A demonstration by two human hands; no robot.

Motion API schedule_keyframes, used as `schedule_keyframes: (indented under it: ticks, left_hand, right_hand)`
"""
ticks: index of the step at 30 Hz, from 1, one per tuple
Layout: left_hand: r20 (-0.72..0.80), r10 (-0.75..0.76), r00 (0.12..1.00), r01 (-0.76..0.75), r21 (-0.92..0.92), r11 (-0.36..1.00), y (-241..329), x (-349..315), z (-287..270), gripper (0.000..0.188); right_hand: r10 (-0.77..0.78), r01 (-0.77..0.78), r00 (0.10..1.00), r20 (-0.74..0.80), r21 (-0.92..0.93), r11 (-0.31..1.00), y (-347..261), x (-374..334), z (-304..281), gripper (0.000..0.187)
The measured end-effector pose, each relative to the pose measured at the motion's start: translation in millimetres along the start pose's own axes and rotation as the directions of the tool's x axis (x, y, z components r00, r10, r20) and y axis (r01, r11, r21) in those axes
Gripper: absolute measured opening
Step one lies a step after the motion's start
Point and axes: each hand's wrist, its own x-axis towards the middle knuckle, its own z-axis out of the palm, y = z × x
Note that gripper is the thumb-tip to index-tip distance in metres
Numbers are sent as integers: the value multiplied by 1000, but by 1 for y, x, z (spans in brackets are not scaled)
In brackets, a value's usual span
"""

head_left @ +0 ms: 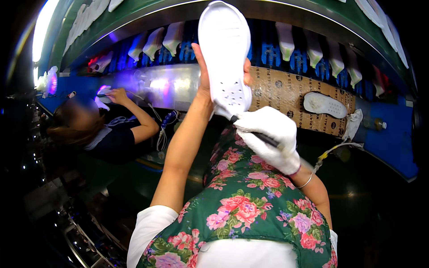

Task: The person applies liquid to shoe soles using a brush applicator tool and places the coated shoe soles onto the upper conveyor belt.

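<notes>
My bare left hand (pixel 203 73) is closed around a white shoe sole (pixel 225 49), holding it up over the bench. The thumb lies along one side, and fingertips show at the other. Small holes dot the sole's near end. A white knitted glove covers my right hand (pixel 268 136), closed on a slim black-handled tool (pixel 266 139). The tool's front end meets the sole's near end; its tip is too small and blurred to name. A second white sole (pixel 325 105) lies to the right on the cardboard (pixel 286 91).
Behind the bench, pale pointed shoe forms (pixel 173 39) stand in a row among blue holders (pixel 270 54). At left a co-worker (pixel 111 120) handles a white piece. A small bottle (pixel 380 124) and white cloth (pixel 354 123) are at right, near a hanging cable (pixel 328 154).
</notes>
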Motion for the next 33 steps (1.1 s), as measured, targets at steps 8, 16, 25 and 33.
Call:
schedule_keyframes:
  ticks: [8,16,25,33]
  left_hand:
    - [130,-210,969,211,3,977,5,3,-10,107]
    - [46,-445,894,444,33,895,5,-2,-13,104]
    - [-251,-566,785,619,330,712,6,4,7,75]
    - [-368,-520,771,574,756,315,6,22,11,78]
  right_hand:
    - [-255,273,962,95,-325,906,8,-4,3,34]
    - [-140,163,980,143,-160,974,1,2,-11,29]
    - [-207,283,911,357,-175,943,8,0,-3,35]
    - [-273,381,872,407,-211,900,11,6,-12,37]
